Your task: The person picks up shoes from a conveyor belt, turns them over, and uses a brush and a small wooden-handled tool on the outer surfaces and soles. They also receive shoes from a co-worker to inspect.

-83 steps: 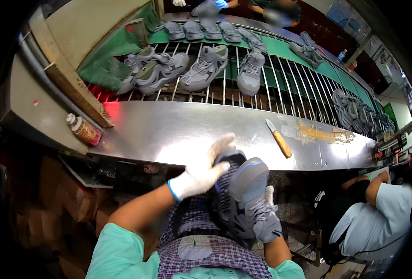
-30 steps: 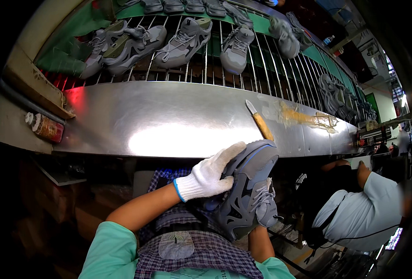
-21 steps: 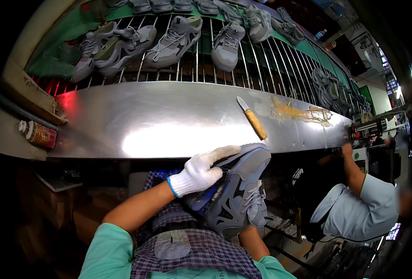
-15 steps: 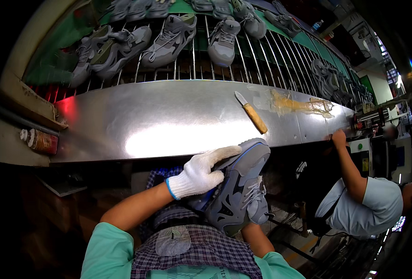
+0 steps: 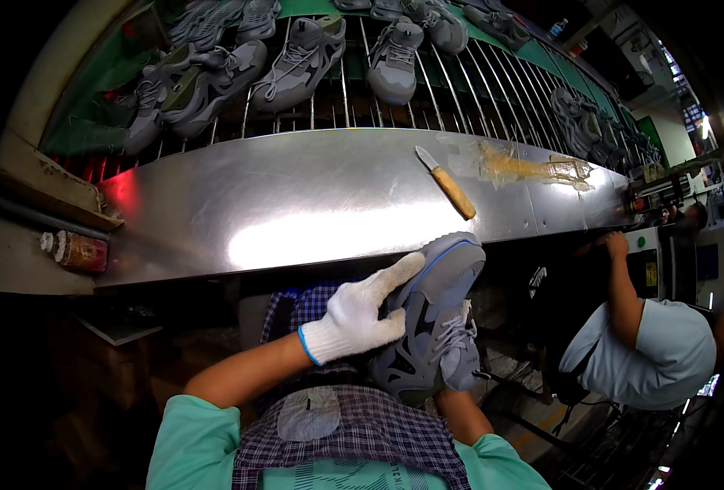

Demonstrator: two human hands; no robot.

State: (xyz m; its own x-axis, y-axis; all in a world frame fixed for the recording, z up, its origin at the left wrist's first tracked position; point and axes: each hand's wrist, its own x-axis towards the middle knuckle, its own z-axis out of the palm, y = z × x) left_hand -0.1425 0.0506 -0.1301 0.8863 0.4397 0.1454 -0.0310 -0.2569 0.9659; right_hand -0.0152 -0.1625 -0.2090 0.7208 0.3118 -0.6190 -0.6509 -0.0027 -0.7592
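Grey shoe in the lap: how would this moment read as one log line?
left hand: gloved, pressed on grey shoe | right hand: hidden under shoe | knife: lying on steel bench
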